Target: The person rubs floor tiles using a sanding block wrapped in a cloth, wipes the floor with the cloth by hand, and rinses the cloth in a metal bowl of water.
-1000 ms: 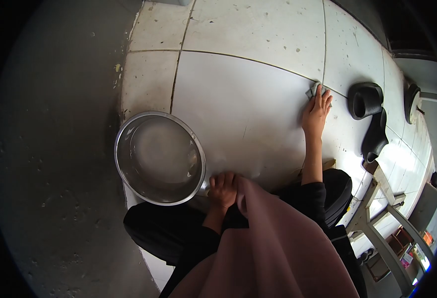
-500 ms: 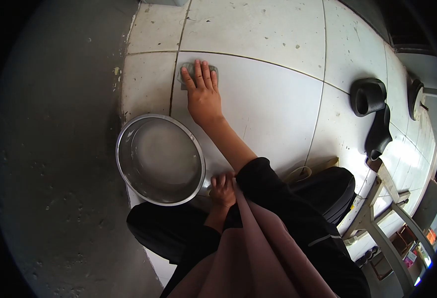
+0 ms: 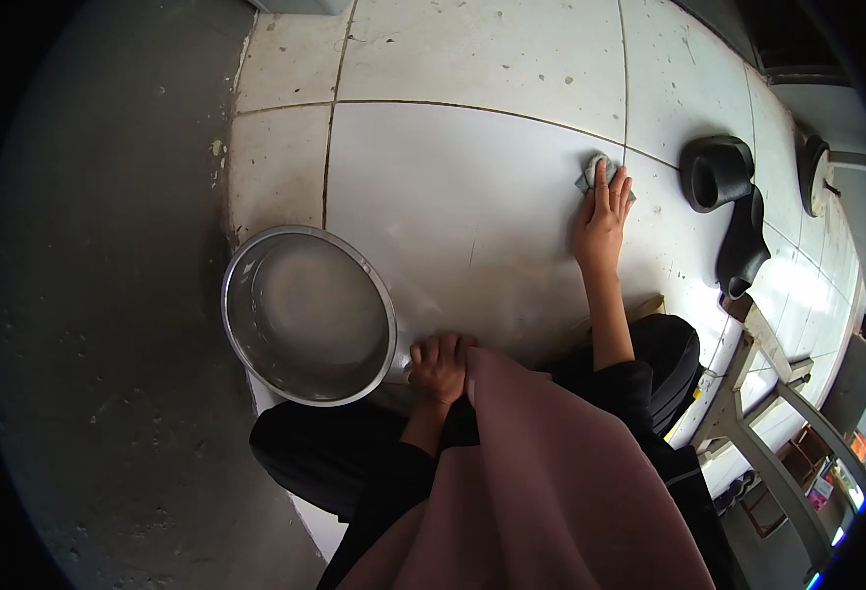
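My right hand (image 3: pixel 605 221) presses a crumpled grey cloth (image 3: pixel 598 167) onto a white floor tile (image 3: pixel 452 167), its fingers stretched over the cloth near the tile's far right corner. My left hand (image 3: pixel 440 368) is low in the middle, fingers curled, close beside a metal basin (image 3: pixel 386 285). The edge of a mauve scarf (image 3: pixel 541 433) comes to a point at that hand and seems pinched there; the thumb is hidden. Cloudy water (image 3: pixel 315 305) lies in the basin.
Black slippers (image 3: pixel 716 175) lie on the tiles at right, near a wooden chair-like frame (image 3: pixel 747 423). At left the tiles end along a dark grey floor (image 3: pixel 108 295). Specks of dirt mark the far tiles. My bent knees flank the near side.
My right hand has slid the cloth from the tile's far left corner across to its far right corner. My left hand stays by the basin. The view has shifted slightly.
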The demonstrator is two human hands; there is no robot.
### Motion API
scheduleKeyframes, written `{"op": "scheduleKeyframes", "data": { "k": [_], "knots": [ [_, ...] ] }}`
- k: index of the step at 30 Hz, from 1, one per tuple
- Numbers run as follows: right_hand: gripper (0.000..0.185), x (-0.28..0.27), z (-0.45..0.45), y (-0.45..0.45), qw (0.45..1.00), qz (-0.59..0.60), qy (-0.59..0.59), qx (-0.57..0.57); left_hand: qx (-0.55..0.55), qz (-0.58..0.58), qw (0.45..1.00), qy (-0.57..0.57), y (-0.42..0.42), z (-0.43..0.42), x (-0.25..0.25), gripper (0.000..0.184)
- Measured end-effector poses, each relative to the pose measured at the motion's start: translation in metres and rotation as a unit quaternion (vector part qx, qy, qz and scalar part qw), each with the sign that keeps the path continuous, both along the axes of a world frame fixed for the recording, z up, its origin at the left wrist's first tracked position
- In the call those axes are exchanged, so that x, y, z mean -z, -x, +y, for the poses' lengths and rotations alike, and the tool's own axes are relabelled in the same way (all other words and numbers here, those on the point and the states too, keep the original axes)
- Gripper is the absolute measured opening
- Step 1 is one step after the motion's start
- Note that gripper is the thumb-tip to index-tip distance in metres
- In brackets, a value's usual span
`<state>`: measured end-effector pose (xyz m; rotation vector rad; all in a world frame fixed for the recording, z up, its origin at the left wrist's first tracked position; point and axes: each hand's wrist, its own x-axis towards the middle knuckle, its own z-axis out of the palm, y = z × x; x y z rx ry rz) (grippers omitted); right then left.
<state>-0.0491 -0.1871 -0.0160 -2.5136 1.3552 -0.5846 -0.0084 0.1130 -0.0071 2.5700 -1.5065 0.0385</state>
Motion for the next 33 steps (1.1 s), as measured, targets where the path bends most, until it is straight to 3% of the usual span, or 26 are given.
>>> {"op": "scheduleKeyframes", "data": {
  "k": [3, 11, 13, 14, 16, 17, 21, 27, 28, 30, 33],
  "knots": [
    [0.048, 0.003, 0.034, -0.026, 0.998, 0.001, -0.018, 0.056, 0.001, -0.005, 1.0, -0.002, -0.002, -0.002, -0.003, 0.006],
    [0.053, -0.008, 0.121, -0.157, 0.982, -0.046, -0.054, -0.177, -0.005, 0.014, 1.0, -0.008, 0.002, 0.001, 0.0, 0.006],
    [0.055, -0.015, 0.14, -0.141, 0.96, -0.043, -0.081, -0.266, 0.004, -0.101, 0.987, -0.129, 0.008, 0.007, 0.009, 0.008],
    [0.055, -0.018, 0.147, -0.124, 0.95, -0.029, -0.096, -0.296, 0.006, -0.1, 0.987, -0.129, 0.006, 0.006, 0.009, 0.008],
    [0.055, -0.027, 0.157, -0.079, 0.934, 0.005, -0.121, -0.337, 0.002, -0.001, 0.999, 0.044, -0.002, 0.004, 0.004, 0.009],
    [0.056, -0.03, 0.157, -0.054, 0.927, 0.026, -0.13, -0.35, 0.004, -0.001, 0.999, 0.047, -0.003, 0.001, 0.001, 0.009],
    [0.057, -0.04, 0.111, 0.01, 0.946, 0.092, -0.128, -0.283, 0.001, 0.008, 1.0, 0.012, -0.001, -0.002, -0.003, 0.01],
    [0.047, -0.016, -0.013, 0.011, 0.989, 0.012, -0.04, -0.14, -0.005, 0.008, 0.999, 0.053, 0.0, -0.004, 0.001, 0.01],
    [0.047, -0.011, -0.012, 0.017, 0.989, 0.004, -0.032, -0.141, -0.006, 0.004, 0.997, 0.072, -0.001, -0.005, 0.002, 0.01],
    [0.049, 0.004, 0.001, 0.03, 1.0, 0.026, -0.012, -0.006, -0.004, 0.023, 0.995, 0.096, -0.004, -0.007, 0.001, 0.01],
    [0.056, 0.003, 0.068, 0.038, 0.992, 0.015, -0.066, 0.106, -0.003, 0.053, 0.99, 0.131, -0.005, -0.01, -0.009, 0.011]
  ]
}}
